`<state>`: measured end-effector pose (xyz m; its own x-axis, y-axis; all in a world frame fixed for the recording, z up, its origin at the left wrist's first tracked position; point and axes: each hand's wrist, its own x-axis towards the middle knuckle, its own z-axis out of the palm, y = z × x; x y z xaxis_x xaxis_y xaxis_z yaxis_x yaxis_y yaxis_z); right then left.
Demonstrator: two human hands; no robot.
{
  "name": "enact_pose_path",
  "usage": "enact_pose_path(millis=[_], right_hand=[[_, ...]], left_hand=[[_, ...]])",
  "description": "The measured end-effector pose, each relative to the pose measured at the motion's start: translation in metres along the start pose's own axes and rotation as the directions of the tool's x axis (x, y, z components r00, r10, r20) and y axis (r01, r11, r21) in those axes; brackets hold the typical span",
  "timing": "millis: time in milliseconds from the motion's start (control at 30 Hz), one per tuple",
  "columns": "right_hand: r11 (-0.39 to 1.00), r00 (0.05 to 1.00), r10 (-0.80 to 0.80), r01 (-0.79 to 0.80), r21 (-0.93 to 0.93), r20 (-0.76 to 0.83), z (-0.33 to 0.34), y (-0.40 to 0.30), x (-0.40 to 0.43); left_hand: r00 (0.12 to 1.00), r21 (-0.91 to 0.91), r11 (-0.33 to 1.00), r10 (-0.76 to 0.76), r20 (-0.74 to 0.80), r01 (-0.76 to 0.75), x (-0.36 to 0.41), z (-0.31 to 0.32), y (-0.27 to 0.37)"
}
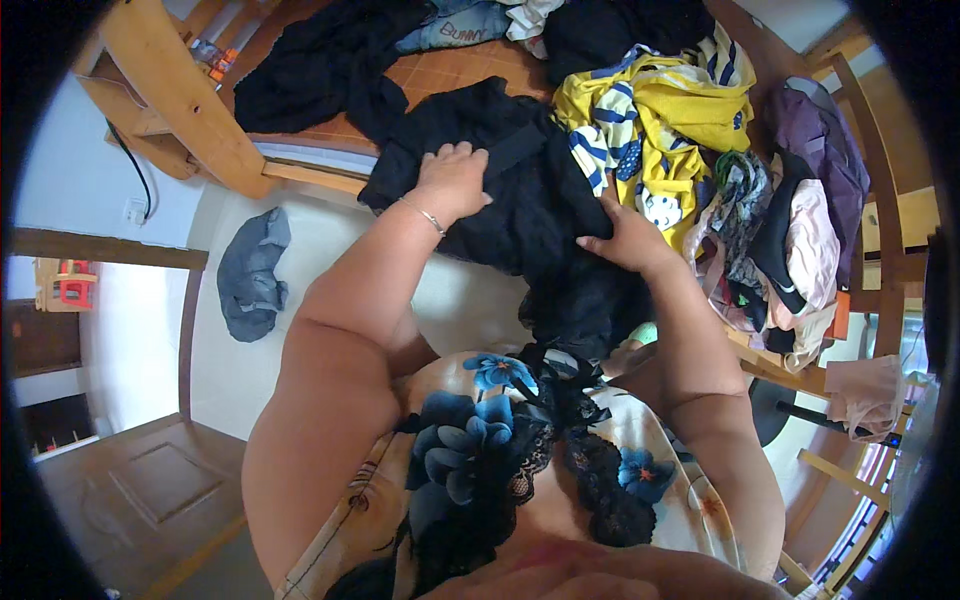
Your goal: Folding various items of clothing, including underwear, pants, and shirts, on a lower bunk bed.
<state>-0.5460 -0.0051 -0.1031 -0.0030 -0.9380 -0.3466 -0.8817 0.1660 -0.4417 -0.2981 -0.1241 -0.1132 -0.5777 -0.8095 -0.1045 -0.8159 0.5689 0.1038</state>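
Observation:
A black garment [517, 180] of thin cloth is spread over the bed's front edge, with a flat waistband-like strip across its upper part. Its lower end hangs in folds near my lap. My left hand [452, 180], with a bracelet at the wrist, rests palm down on the garment's left part, fingers slightly bent and thumb out to the side. At the garment's right edge, my right hand [630, 236] touches the cloth with thumb and forefinger apart; its other fingers are hidden. Just beyond it lies yellow cloth [686, 112] with blue-and-white striped parts.
More black clothing [315, 67] and denim [454, 30] lie on the brown bed mat [435, 79]. Mixed clothes [814, 232] pile up at right beside the wooden bed rail [889, 225]. A wooden ladder post [180, 90] stands at left. Grey cloth [253, 274] lies on the floor.

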Motion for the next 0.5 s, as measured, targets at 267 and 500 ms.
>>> enact_pose_path(millis=[267, 500], right_hand=[[0.997, 0.995, -0.046, 0.040, -0.063, -0.088, -0.011, 0.002, -0.004], [0.929, 0.853, -0.277, 0.356, 0.105, -0.442, -0.003, -0.015, -0.010]], left_hand=[[0.955, -0.007, 0.961, -0.274, 0.114, 0.277, 0.008, 0.002, -0.047], [0.952, -0.847, 0.528, -0.285, -0.112, 0.058, 0.021, -0.004, -0.049]])
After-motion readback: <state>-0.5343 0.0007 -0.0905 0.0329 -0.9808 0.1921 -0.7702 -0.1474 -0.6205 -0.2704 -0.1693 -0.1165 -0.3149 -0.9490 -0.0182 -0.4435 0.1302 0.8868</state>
